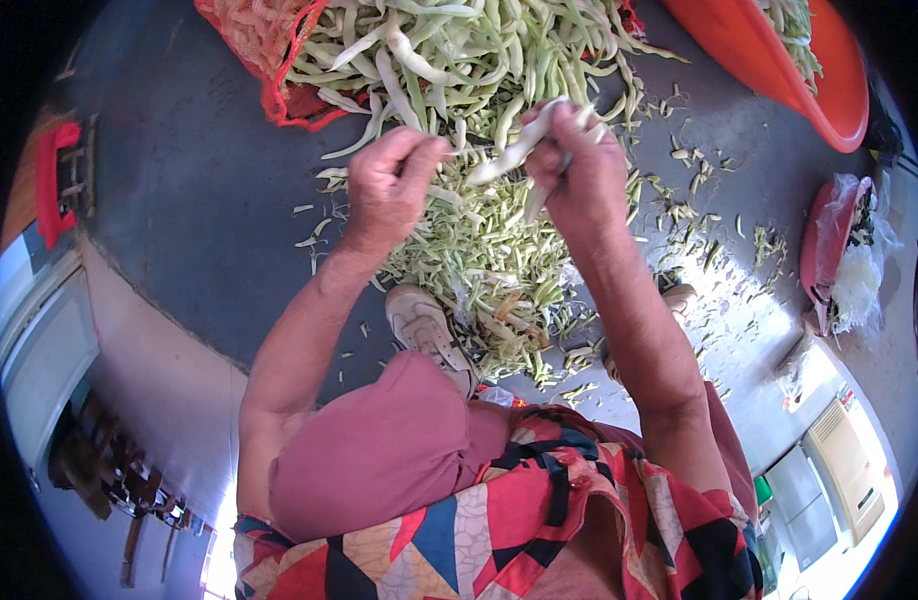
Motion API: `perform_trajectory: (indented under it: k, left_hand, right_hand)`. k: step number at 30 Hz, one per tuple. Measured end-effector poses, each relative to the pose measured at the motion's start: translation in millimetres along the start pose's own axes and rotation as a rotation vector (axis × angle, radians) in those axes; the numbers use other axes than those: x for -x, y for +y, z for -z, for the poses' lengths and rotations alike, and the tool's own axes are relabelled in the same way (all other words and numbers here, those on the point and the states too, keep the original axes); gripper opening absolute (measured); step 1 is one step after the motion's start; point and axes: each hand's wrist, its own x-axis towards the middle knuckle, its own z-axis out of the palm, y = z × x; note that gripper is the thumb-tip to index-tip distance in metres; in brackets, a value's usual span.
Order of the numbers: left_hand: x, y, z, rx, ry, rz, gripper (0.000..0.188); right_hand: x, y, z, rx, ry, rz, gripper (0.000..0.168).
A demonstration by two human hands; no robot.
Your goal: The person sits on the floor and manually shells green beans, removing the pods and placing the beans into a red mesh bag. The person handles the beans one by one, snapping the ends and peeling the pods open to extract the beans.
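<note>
Several pale green bean pods (pixel 515 154) are gripped in my right hand (pixel 582 169), their ends sticking out towards the left. My left hand (pixel 391 184) is closed, thumb against index finger, and a tiny pale bean scrap (pixel 451 154) shows at its fingertips. The two hands are apart, side by side above the floor. Beyond them lies a large heap of whole bean pods (pixel 429 64), partly on a red mesh bag (pixel 305 105). Beneath and nearer to me spreads a pile of bean trimmings (pixel 489 247). Blur hides some detail of the right fingers.
An orange-red basin (pixel 841 112) holding beans (pixel 800 52) stands at the upper right. A pink dustpan-like container (pixel 815 255) with clear plastic film (pixel 856 292) lies at the right. My shoe (pixel 429 330) borders the trimmings. Loose scraps (pixel 699 172) dot the grey floor.
</note>
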Motion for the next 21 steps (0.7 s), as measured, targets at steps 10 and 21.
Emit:
perform_trajectory:
  k: [10,21]
  left_hand:
    - [0.7,-35.1,40.3,-0.367,-0.166,-0.024,0.012]
    - [-10.2,25.6,-7.4,-0.151,-0.391,-0.308,0.013]
  right_hand:
    - [-15.6,-28.0,43.0,-0.472,-0.049,0.0,0.019]
    - [5.7,-12.6,17.8,-0.209,-0.015,-0.056,0.018]
